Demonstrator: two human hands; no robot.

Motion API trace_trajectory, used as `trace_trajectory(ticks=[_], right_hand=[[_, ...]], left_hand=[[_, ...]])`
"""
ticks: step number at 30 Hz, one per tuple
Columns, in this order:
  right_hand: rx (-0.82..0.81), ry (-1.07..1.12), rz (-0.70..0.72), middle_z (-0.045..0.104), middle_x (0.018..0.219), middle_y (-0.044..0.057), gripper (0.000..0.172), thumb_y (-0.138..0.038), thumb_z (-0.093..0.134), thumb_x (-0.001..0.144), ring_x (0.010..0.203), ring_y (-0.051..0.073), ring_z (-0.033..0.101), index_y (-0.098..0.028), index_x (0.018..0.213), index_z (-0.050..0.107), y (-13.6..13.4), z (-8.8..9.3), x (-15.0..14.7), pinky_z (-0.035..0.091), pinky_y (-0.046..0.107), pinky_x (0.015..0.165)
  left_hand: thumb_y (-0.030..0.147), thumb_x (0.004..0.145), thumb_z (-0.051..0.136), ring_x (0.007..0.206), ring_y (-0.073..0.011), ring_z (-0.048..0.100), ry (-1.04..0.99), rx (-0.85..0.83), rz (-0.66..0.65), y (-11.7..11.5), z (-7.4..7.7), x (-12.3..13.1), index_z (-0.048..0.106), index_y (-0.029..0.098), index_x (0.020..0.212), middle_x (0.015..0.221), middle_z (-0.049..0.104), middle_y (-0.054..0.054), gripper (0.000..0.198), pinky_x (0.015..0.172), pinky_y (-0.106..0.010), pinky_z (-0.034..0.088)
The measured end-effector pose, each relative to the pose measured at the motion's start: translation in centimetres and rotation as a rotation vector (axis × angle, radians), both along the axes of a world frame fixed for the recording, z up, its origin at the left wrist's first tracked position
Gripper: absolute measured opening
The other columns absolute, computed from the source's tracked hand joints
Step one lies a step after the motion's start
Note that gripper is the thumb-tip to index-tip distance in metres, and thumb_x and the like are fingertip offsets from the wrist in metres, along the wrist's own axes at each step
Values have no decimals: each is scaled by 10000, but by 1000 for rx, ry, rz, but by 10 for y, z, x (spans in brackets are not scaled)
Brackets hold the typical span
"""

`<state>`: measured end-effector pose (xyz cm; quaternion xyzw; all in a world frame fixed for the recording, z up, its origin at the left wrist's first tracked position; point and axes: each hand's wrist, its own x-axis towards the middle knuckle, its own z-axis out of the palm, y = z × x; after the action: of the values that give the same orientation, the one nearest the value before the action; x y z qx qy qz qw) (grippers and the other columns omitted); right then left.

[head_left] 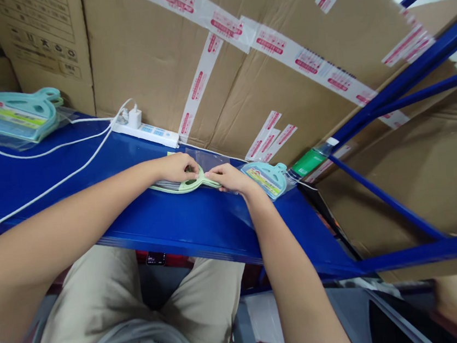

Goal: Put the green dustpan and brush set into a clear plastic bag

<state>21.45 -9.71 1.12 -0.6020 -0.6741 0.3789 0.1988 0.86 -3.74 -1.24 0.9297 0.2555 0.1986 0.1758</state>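
My left hand (177, 168) and my right hand (229, 178) meet over a pale green flat plastic item (191, 185) lying on the blue shelf (144, 225). Both hands have their fingers curled and pinched on it and on a clear plastic bag (204, 160) around it. The left fingers grip near the item's looped handle; the right fingers hold the edge beside it. Just right of my right hand lies a teal item (268, 178) of the same kind with a printed card, in a clear bag.
A stack of bagged teal items (11, 116) sits at the far left of the shelf. A white power strip (147, 131) with a charger and trailing white cables lies by taped cardboard boxes (242, 71). A green-labelled bottle (312, 159) lies right, near blue rack beams (388, 92).
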Motion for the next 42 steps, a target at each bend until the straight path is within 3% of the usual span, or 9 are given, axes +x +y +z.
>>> trace_trajectory(ticks=[8,16,21,23,26,29,31,34,42], right_hand=[[37,-139,16,443,408,-75,469,-329,692,951,374,54,389,-199,547,493,-2,0,-2,274,167,389],[-75,114,0,499,455,-59,411,-397,668,987,348,52,328,-206,649,533,1,-2,8,269,175,345],[56,339,6,596,577,-43,400,-476,812,859,397,43,365,-213,722,544,4,2,22,295,172,375],[87,389,8,599,594,-46,411,-498,829,836,412,42,366,-215,748,544,5,3,24,299,175,394],[123,426,0,588,604,-53,435,-519,838,818,426,42,361,-221,763,527,5,3,24,291,181,410],[153,437,-27,587,621,-54,420,-511,828,824,443,46,370,-223,777,527,5,3,23,299,186,422],[168,441,-49,587,635,-54,395,-495,814,839,458,50,379,-224,793,531,5,2,22,305,185,429],[174,465,-66,579,653,-54,353,-458,792,869,483,55,394,-225,821,530,7,1,24,307,180,445],[164,521,-39,587,698,-42,224,-377,739,918,507,67,415,-224,907,575,8,0,25,299,182,458]], left_hand=[[232,852,601,718,-142,681,33,3,9,-2,-2,1,801,199,859,845,816,-25,203,696,-241,444],[331,873,605,923,-205,702,-26,99,-1,-1,6,-1,808,214,959,990,810,-62,250,896,-322,495],[389,863,642,1253,-302,611,-231,229,231,1,18,-8,763,202,1129,1279,729,-121,347,1136,-470,415],[426,860,662,1294,-322,596,-330,172,412,7,20,-14,727,195,1210,1360,695,-139,425,1131,-488,427],[513,860,676,1196,-326,677,-448,-117,597,21,18,-23,685,169,1280,1310,724,-180,544,1007,-457,524],[567,908,604,1060,-311,750,-489,-454,497,31,15,-28,721,176,1214,1184,787,-189,509,863,-416,586],[551,928,573,1033,-299,767,-493,-561,387,32,13,-27,744,186,1167,1166,806,-183,468,832,-400,603],[510,934,570,1030,-280,777,-514,-549,344,29,12,-22,756,195,1161,1151,823,-159,430,819,-379,613],[561,951,531,990,-261,791,-477,-501,413,33,13,-23,775,217,1151,1116,833,-142,466,780,-356,620]])
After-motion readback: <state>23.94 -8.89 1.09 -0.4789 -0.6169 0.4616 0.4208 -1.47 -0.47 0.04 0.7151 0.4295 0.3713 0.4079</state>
